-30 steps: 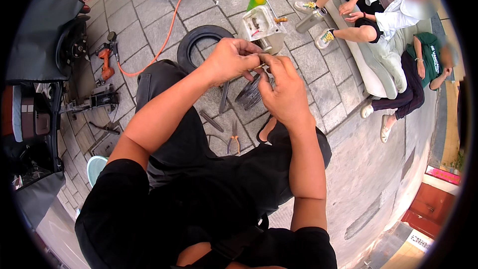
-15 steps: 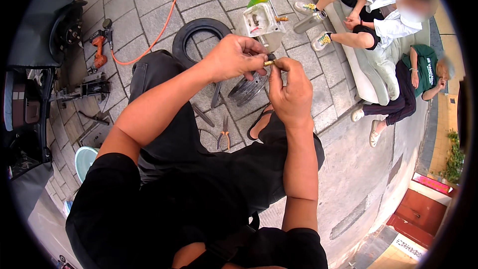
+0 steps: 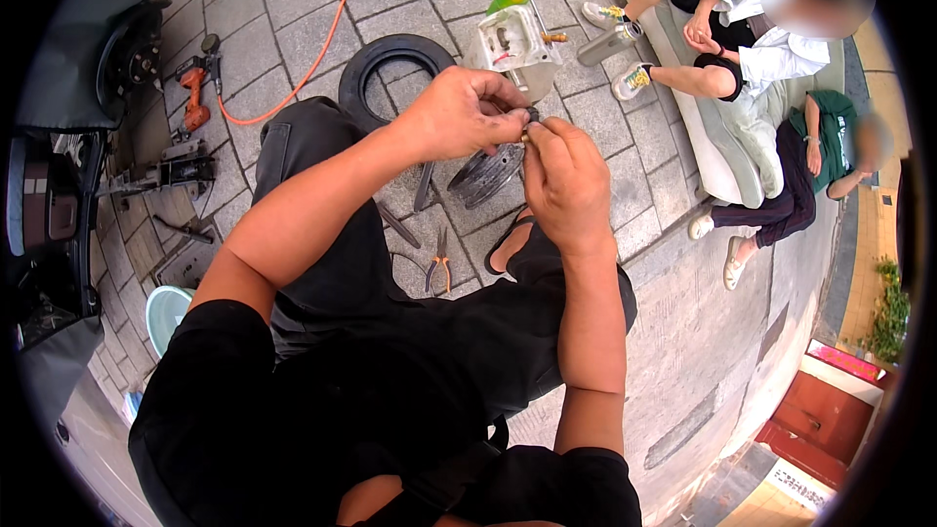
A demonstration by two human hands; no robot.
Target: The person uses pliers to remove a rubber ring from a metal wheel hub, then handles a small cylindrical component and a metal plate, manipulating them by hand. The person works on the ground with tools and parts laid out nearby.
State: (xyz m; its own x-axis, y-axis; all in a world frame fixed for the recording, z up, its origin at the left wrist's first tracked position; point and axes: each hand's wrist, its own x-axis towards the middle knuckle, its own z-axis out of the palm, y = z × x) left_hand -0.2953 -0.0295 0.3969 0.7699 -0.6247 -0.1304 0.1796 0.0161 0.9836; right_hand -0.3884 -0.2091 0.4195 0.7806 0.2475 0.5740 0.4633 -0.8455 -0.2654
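My left hand (image 3: 459, 117) and my right hand (image 3: 569, 179) meet above the ground, holding a small black and brass tyre valve (image 3: 532, 115) between them. The left thumb and fingers pinch its dark end. Against its brass end press the right thumb and forefinger, which cover most of it. Below my hands lies a small grey wheel rim (image 3: 485, 178), partly hidden by them. A black tyre (image 3: 355, 88) rests flat on the paving just beyond my left forearm.
Pliers (image 3: 439, 263) lie between my legs. Past my hands stand a whitish container (image 3: 532, 47) and a metal flask (image 3: 607, 43). To the left are an orange power tool (image 3: 194, 98), an orange hose (image 3: 314, 68) and a teal basin (image 3: 168, 310). Two people sit on a sofa (image 3: 708, 141) at right.
My right fingers have shifted slightly up and left, closing over the brass end of the valve, which shows less. The left hand has barely moved.
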